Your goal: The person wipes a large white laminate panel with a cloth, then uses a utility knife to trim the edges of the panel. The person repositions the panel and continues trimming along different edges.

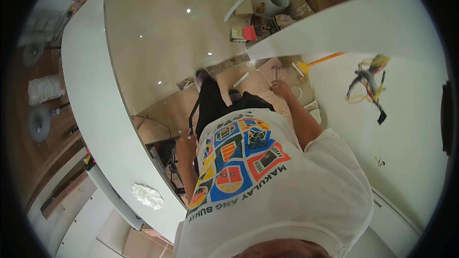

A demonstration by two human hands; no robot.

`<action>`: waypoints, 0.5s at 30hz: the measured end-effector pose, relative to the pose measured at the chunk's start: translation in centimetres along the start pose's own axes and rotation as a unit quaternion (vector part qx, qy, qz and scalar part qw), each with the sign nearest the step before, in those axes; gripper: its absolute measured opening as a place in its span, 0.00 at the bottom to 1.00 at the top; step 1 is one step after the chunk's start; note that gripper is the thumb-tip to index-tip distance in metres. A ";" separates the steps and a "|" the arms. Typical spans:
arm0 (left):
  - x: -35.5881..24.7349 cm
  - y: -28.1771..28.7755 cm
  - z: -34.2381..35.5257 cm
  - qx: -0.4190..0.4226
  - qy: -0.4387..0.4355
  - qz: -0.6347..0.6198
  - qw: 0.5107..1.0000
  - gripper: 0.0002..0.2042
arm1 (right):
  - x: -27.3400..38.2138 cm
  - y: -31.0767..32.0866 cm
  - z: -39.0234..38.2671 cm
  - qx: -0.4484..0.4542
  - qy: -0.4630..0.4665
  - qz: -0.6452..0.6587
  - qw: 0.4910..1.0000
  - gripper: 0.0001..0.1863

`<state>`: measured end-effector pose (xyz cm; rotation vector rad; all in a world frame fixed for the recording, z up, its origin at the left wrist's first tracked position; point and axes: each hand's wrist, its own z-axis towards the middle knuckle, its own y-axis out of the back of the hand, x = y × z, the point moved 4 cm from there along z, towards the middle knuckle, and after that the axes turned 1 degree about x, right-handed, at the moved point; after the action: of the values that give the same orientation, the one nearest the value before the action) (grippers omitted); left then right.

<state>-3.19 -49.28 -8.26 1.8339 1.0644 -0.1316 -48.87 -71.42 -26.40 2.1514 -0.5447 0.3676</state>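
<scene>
My left hand (186, 142), low beside my left thigh, is closed around a slim black bar (193, 114) that points forward along my leg. The bar's far end curves close to the dark trousers. Out to the right, my right hand (280, 89) grips a hammer (276, 70) by its handle, head pointing away from me. The hammer is held above the floor, apart from the wall. My left foot (203, 78) is forward, slightly blurred, near a dark strip across the floor.
A long white panel (91, 67) runs along my left, with a crumpled white wad (147, 196) on it. The white wall (392, 33) on my right has hanging wires (368, 83). Ahead are a yellow broom (303, 68), a grey bucket (276, 3) and a red-and-yellow box (243, 33).
</scene>
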 end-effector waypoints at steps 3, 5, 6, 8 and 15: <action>-1.7 2.7 6.5 -0.001 0.001 -0.006 1.000 0.17 | 2.9 0.2 1.9 0.062 -0.052 0.042 0.996 0.26; -2.7 4.4 11.9 0.007 0.004 -0.024 1.000 0.17 | 3.6 -0.8 2.9 0.089 -0.091 0.086 0.988 0.26; -3.3 5.0 14.4 0.005 -0.007 -0.024 1.000 0.16 | 2.2 -1.9 3.7 0.089 -0.124 0.113 0.982 0.27; -4.1 7.6 19.5 -0.008 -0.023 -0.017 1.000 0.16 | 3.4 -2.9 5.1 0.103 -0.141 0.034 0.984 0.26; -9.5 21.4 35.0 0.016 -0.084 0.074 0.994 0.13 | 13.8 -2.0 8.9 0.042 -0.116 0.107 0.987 0.21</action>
<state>18.30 -85.46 -6.89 1.8870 0.8106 -0.2122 -35.38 -81.01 -26.84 2.2378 -0.9124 0.2604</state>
